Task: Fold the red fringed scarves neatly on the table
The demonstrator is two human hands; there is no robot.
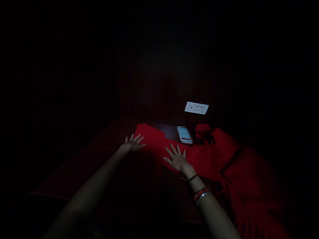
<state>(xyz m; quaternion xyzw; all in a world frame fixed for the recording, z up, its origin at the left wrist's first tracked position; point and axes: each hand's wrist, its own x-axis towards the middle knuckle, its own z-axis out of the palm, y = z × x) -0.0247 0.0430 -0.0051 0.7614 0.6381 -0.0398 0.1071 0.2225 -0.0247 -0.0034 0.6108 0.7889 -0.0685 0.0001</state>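
A red cloth (214, 159) lies spread over a dark table in a very dim room. My left hand (134, 142) rests flat with its fingers spread on the cloth's far left edge. My right hand (177, 158) lies palm down on the middle of the cloth, fingers stretched out. Neither hand holds anything. Thread bands and a bangle circle my right wrist (200, 192).
A small light blue and white object like a phone (184, 134) lies on the table just beyond the cloth. A white socket plate (196, 108) sits on the dark wall behind. The table's left edge (50, 194) shows faintly. Everything else is in darkness.
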